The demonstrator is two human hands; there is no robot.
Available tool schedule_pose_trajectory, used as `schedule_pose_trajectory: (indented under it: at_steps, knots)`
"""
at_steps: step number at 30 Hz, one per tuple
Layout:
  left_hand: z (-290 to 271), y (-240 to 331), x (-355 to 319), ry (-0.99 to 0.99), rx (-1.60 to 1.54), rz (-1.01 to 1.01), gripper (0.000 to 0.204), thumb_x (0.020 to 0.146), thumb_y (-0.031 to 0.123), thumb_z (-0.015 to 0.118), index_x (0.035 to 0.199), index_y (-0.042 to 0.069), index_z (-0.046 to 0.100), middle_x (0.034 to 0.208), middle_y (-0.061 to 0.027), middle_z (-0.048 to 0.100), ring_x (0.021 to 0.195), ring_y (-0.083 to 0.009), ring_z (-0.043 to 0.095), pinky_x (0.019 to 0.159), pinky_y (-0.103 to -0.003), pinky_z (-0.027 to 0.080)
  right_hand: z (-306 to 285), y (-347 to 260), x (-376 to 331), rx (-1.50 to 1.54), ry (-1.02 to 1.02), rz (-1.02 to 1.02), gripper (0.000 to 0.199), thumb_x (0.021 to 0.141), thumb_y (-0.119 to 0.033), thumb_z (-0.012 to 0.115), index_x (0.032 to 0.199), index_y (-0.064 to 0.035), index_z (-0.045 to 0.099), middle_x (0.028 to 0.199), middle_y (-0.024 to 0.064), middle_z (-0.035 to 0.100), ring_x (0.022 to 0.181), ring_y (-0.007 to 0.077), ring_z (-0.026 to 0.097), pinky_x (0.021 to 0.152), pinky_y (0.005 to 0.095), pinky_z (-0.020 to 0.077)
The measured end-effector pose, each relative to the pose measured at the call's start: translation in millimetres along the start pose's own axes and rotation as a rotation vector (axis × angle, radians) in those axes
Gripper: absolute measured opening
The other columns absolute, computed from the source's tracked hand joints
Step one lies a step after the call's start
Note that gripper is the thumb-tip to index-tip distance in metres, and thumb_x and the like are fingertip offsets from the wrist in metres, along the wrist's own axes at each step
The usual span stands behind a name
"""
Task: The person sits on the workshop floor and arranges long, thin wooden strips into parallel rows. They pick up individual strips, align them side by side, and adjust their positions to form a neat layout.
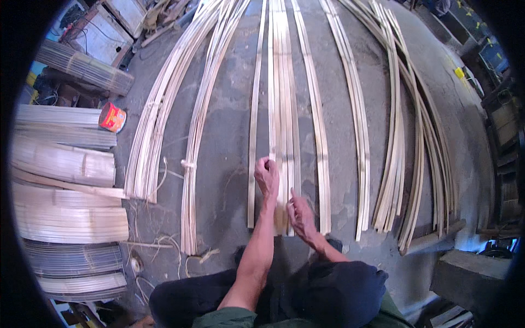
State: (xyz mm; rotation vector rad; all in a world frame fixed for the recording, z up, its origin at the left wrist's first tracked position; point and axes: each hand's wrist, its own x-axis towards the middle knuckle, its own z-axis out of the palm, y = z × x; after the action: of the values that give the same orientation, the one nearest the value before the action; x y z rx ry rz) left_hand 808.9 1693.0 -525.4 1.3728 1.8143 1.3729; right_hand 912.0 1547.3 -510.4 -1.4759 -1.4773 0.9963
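Long pale split-bamboo strips (283, 82) lie side by side in a group in front of me, running away across the floor. My left hand (267, 177) is over the left edge of this group, its fingers curled in a pinch at a bamboo strip (271, 126). Nearer to me, my right hand (301, 217) rests by the group's right edge. Its index finger points forward along the strips while the other fingers are bent, and nothing shows in its grasp. A narrow strip pair (255, 109) lies just left of the group, and another (314, 115) to the right.
Tied strip bundles (150, 136) lie to the left, and loose strips (424, 136) cross at the right. Stacked slatted bamboo panels (65, 218) and a red tin (112, 117) stand far left. A grey block (470, 276) is at the lower right.
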Motion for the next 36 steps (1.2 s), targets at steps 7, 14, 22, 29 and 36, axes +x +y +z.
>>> schedule_pose_trajectory:
  at_steps: [7,14,22,29,36]
  knots:
    - [21.0,80.8,-15.8,-0.105,-0.228,0.031,0.020,0.092,0.016,0.057,0.100,-0.002,0.060,0.090,-0.0097,0.060,0.082,-0.0191,0.058,0.072,-0.035,0.048,-3.6,-26.7,8.9,0.135,0.111,0.201,0.051,0.100,-0.010,0.044,0.149,-0.0064,0.028,0.101,0.0250,0.064,0.086,0.0253,0.067,0.075,0.0338,0.0505]
    - [56.7,39.2,-31.4,-0.345,-0.094,0.064,0.023,0.093,0.018,0.057,0.103,-0.003,0.057,0.095,-0.0196,0.059,0.085,-0.0303,0.061,0.076,-0.042,0.049,-23.4,6.8,-3.3,-0.033,0.309,0.069,0.048,0.099,-0.005,0.046,0.146,-0.0061,0.035,0.092,0.0236,0.063,0.076,0.0222,0.064,0.069,0.0292,0.0488]
    - [-9.6,-26.6,-7.0,0.027,0.682,0.012,0.049,0.080,0.022,0.071,0.123,0.006,0.052,0.116,-0.0154,0.052,0.110,-0.0343,0.051,0.090,-0.049,0.042,-81.6,1.6,-20.5,-0.091,0.509,0.039,0.048,0.098,-0.014,0.054,0.143,-0.0042,0.042,0.084,0.0127,0.062,0.076,0.0100,0.053,0.066,0.0257,0.0450]
    - [-30.8,-45.7,7.3,-0.100,0.736,-0.105,0.036,0.081,0.016,0.066,0.114,0.006,0.055,0.114,-0.0158,0.052,0.110,-0.0341,0.051,0.089,-0.049,0.043,-107.9,41.1,-33.6,-0.223,0.417,0.178,0.047,0.097,-0.019,0.057,0.141,-0.0100,0.046,0.062,0.0160,0.044,0.055,0.0161,0.045,0.052,0.0335,0.0397]
    - [-34.2,-65.0,18.5,-0.050,0.643,-0.030,0.022,0.082,0.014,0.059,0.101,0.003,0.056,0.104,-0.0187,0.059,0.102,-0.0366,0.057,0.086,-0.046,0.045,-119.2,76.0,-33.0,-0.236,0.359,0.275,0.048,0.096,-0.020,0.056,0.142,-0.0122,0.045,0.058,0.0177,0.043,0.049,0.0256,0.047,0.051,0.0372,0.0411]
